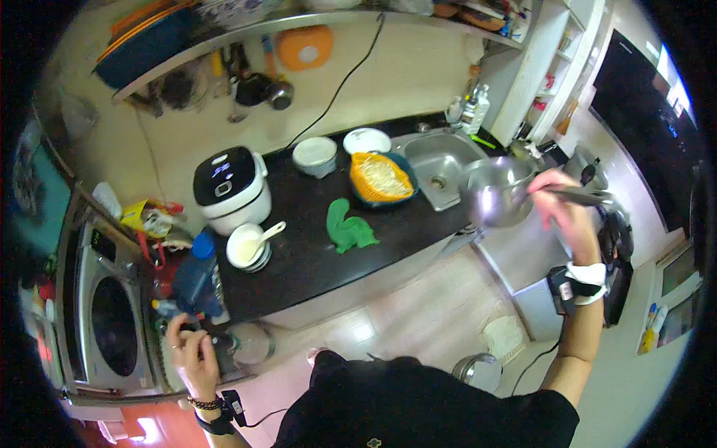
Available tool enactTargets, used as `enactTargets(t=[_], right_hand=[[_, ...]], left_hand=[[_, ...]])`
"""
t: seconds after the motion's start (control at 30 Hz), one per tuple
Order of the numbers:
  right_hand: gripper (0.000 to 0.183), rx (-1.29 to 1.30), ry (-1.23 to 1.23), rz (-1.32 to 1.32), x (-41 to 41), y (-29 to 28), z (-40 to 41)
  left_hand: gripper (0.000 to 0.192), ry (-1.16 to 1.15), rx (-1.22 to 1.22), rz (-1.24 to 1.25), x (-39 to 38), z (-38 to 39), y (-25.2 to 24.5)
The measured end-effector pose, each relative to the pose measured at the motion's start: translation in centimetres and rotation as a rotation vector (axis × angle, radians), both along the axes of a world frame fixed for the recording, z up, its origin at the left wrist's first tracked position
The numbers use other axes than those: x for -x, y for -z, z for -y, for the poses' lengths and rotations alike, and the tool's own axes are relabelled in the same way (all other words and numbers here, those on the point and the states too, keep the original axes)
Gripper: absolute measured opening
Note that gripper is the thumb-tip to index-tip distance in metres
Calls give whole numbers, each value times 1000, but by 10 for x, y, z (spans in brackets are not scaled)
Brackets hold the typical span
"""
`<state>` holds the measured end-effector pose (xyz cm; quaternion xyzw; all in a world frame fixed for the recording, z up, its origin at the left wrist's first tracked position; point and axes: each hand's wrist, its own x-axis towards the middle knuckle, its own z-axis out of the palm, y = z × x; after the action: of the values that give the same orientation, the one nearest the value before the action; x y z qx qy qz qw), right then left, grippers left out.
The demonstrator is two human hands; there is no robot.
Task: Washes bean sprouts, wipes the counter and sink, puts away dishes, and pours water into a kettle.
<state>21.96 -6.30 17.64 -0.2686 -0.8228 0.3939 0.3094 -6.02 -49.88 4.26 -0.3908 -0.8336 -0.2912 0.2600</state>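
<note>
My right hand [554, 196] is closed around the dark handle of a steel saucepan [498, 193], which is held up at the sink's right edge. At the lower left, my left hand [193, 350] is raised with bent fingers, near a dark object at the counter's end; whether it touches that object is unclear. On the black counter lie a green cloth [350, 227], a yellow colander [381, 176] of pale food in a dark blue bowl, and stacked white bowls [246, 246] with a spoon. A lidded bowl [315, 155] stands farther back.
A white rice cooker [232, 190] stands at the counter's back left. The steel sink [440, 162] is at the right, with bottles [475, 112] behind it. Utensils hang below the shelf [313, 21]. A microwave oven [115, 313] is at the far left; a glass jar [252, 343] stands near my left hand.
</note>
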Motion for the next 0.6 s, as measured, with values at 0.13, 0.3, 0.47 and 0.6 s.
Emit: enactTargets(t=[0.13, 0.3, 0.47, 0.6], right_hand=[[11, 237, -3, 135, 0, 80, -115], [28, -5, 136, 279, 84, 153, -250], [37, -92, 315, 285, 177, 181, -358], [42, -159, 216, 368, 234, 155, -394]], left_hand=[[12, 147, 88, 115, -6, -101, 8], [9, 124, 61, 92, 6, -180, 29], [10, 159, 58, 490, 19, -290, 76], [36, 178, 483, 631, 28, -363, 124]])
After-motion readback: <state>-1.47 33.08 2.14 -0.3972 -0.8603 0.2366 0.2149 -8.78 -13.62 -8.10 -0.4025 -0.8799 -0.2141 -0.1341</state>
